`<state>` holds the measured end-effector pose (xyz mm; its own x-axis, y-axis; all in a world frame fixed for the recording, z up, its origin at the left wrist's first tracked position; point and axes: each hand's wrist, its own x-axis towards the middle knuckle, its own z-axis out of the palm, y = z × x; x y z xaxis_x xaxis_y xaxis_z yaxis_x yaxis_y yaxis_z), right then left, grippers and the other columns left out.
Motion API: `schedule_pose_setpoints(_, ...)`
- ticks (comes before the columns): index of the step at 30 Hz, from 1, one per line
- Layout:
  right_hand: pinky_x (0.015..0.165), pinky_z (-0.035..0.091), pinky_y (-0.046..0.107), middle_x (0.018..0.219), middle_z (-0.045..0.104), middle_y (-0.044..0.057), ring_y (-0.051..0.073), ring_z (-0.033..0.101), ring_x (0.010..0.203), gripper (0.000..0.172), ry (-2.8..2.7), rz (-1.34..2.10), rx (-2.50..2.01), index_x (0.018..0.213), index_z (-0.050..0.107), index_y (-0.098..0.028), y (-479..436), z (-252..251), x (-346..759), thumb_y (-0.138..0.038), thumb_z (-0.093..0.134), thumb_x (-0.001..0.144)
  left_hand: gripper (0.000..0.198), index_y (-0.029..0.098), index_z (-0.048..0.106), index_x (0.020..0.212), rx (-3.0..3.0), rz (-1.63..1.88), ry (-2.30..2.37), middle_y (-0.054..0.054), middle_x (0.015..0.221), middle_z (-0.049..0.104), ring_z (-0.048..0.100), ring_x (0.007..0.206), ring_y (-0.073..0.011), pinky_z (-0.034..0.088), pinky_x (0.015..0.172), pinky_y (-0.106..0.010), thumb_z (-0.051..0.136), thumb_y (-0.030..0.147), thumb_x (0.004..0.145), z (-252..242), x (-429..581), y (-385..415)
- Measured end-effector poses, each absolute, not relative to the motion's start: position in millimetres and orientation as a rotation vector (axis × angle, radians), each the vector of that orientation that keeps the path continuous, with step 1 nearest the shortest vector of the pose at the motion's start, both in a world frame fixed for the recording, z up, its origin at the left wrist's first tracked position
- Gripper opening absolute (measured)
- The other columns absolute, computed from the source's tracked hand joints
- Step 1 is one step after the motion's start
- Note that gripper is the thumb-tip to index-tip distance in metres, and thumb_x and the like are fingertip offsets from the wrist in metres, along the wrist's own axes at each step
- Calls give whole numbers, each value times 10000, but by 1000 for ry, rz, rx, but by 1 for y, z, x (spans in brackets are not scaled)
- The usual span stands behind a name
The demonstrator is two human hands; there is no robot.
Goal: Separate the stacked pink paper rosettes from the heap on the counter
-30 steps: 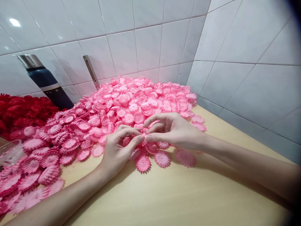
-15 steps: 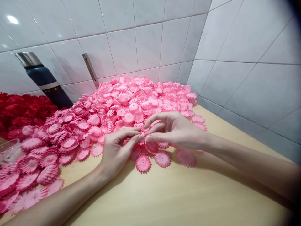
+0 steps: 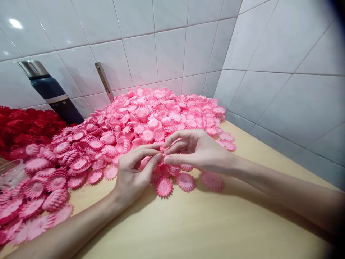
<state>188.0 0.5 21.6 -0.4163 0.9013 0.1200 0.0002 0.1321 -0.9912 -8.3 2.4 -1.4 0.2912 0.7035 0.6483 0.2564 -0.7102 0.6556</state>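
My left hand (image 3: pixel 134 171) pinches a small piece of pink artificial-flower petal (image 3: pixel 162 151) between thumb and fingertips. Facing it, my right hand (image 3: pixel 201 149) curls its thumb and fingers around the same piece, with the fingertips close to my left ones. Most of that piece is hidden by the fingers. Below the hands, loose pink petal discs (image 3: pixel 164 187) with scalloped edges and a small centre hole lie on the table. Behind them rises a large heap of the same pink discs (image 3: pixel 153 123).
A dark blue bottle (image 3: pixel 55 95) with a steel cap leans by the wall, next to a pile of red petals (image 3: pixel 27 126). A clear plastic container (image 3: pixel 12 174) is at the left edge. White tiled walls (image 3: pixel 172 54) bound the pale wooden table (image 3: pixel 188 226) behind and at right.
Both hands have shifted very slightly left, and the right thumb has moved a little closer to the left thumb. The heap and bottle look unchanged.
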Motion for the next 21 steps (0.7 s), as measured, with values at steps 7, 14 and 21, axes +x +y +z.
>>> schedule_pose_setpoints(7, 562, 528, 223, 700, 726, 14, 172, 706, 697, 281, -1579, 1236, -999, 847, 658, -186, -1, 20, 185, -192, 824, 620, 123, 177, 742, 817, 2210, 1391, 810, -67, 997, 702, 672, 897, -147, 545, 804, -238, 707, 76, 757, 0, -10, 2)
schedule_pose_setpoints(14, 507, 473, 190, 657, 704, -5, 102, 641, 593, 198, -1538, 1272, -965, 834, 666, -162, 1, 24, 186, -180, 784, 677, 95, 191, 716, 851, 1815, 1371, 873, -21, 886, 689, 673, 832, -121, 572, 712, -184, 709, 135, 774, 1, -4, 2)
schedule_pose_setpoints(21, 499, 457, 200, 697, 726, 11, 96, 618, 571, 165, -1659, 1220, -918, 910, 659, -169, -1, 22, 186, -235, 717, 771, 143, 188, 703, 916, 1626, 1309, 892, -5, 871, 724, 689, 798, -111, 571, 725, -172, 719, 183, 774, 2, -2, 3)
